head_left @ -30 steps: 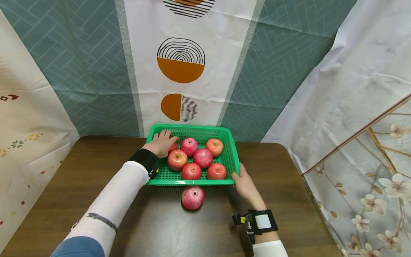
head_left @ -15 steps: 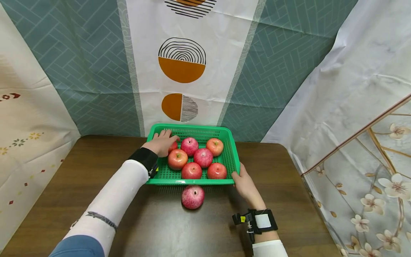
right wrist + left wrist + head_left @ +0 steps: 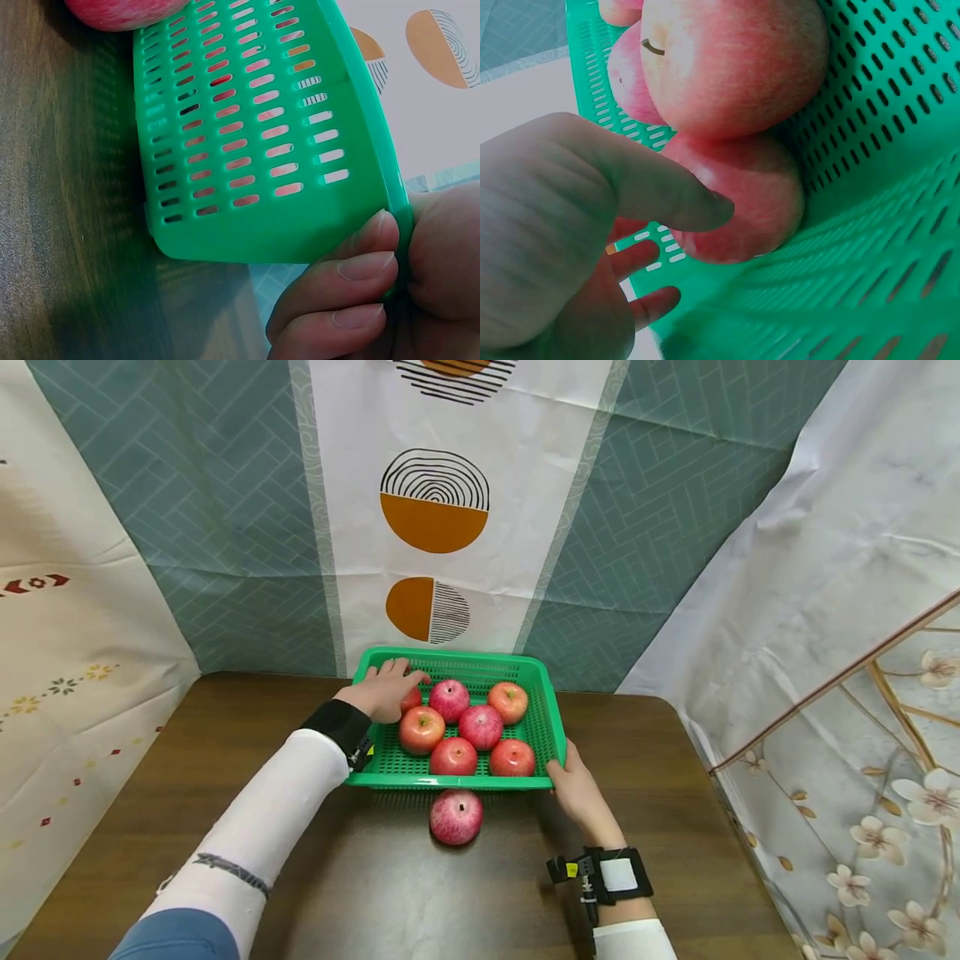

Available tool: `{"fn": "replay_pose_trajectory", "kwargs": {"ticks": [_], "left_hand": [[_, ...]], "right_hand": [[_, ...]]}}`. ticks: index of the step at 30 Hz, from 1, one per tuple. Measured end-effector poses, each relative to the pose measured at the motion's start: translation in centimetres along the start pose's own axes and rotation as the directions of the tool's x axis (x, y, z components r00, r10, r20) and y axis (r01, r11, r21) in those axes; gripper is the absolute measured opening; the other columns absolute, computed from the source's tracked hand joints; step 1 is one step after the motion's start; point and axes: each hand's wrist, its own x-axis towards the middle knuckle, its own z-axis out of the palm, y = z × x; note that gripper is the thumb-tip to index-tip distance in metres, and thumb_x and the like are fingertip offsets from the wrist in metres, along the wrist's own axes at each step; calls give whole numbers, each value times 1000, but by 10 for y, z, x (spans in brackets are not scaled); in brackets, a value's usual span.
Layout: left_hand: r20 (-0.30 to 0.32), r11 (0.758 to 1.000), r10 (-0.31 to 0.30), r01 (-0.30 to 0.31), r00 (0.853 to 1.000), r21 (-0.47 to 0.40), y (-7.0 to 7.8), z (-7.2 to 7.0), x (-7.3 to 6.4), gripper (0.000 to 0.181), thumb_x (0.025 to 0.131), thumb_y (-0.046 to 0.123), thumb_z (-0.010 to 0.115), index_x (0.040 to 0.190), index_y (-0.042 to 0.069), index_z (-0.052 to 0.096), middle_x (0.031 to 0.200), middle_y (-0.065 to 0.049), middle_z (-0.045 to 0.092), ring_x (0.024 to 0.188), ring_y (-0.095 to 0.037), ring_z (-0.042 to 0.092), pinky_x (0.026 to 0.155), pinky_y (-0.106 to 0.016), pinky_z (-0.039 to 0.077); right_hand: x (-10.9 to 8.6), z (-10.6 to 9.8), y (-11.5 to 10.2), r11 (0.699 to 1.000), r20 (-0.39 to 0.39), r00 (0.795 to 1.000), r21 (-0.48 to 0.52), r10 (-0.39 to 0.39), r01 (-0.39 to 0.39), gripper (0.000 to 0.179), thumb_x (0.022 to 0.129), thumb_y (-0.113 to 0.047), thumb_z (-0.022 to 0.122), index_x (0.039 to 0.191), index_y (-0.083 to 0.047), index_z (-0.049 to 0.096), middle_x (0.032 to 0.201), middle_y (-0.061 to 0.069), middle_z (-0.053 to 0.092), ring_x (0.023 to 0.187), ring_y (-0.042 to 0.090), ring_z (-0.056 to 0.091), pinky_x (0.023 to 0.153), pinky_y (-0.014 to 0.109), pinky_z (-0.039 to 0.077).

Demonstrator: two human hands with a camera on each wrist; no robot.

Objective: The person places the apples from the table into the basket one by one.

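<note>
A green plastic basket [image 3: 450, 782] of slotted mesh holds several red and pink apples [image 3: 481, 727]. My left hand [image 3: 382, 692] is inside its left end, over a red apple [image 3: 739, 206] in the far left corner. In the left wrist view the thumb lies across that apple's near side, and the other fingers are extended and apart. Whether the thumb presses on it I cannot tell. My right hand [image 3: 577, 789] grips the basket's rim at the near right corner, fingers curled against the outer wall in the right wrist view. A speckled pink apple [image 3: 456, 817] sits on the table just in front of the basket.
The basket stands on a dark brown wooden table [image 3: 637, 827] near its back edge. Patterned cloth [image 3: 255, 527] hangs right behind it, with a flowered sheet [image 3: 862, 827] along the right side.
The head view has shifted slightly, so everything appears a little further right. Both hands keep their places at the basket, and the apples have not moved within it.
</note>
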Motion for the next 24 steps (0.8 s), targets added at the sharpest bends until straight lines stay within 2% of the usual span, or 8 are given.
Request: {"fn": "replay_pose_trajectory", "kwargs": {"ticks": [8,13,17,21,24], "left_hand": [[-11,1000,13,-13,1000,-15,7,-12,-6,53,97,16,59,147,21,42,144,-20,33,132,-39,25,109,-62,24],[-34,998,31,-33,999,-60,7,-19,-11,66,89,3,63,148,20,40,144,-19,31,130,-39,25,108,-62,23],[-73,991,59,-67,996,-113,6,-25,-15,70,84,-4,57,147,20,39,145,-18,30,130,-38,25,106,-62,22],[-116,978,71,-92,991,-187,6,-33,-23,64,88,0,54,147,18,38,144,-18,30,130,-39,26,107,-64,18],[-149,976,80,-108,986,-190,7,-37,-30,63,89,5,55,148,19,37,145,-15,30,131,-37,26,108,-66,18]], "right_hand": [[2,0,2,1000,9,1000,-3,17,-17,55,103,-15,40,154,-6,20,113,20,53,76,25,51,63,32,42],[2,0,1,1000,10,1000,-9,18,-18,54,103,-15,40,153,-6,21,113,19,53,77,25,51,65,32,43],[2,-1,2,1000,5,1000,-22,17,-17,53,103,-15,40,153,-6,22,114,18,53,78,25,51,65,32,43],[2,-1,2,999,7,1000,-29,14,-14,54,103,-15,40,153,-6,22,116,18,53,80,25,52,66,32,43],[2,0,2,999,11,1000,-29,15,-15,53,103,-15,40,153,-5,22,115,18,53,79,25,52,65,32,43]]}}
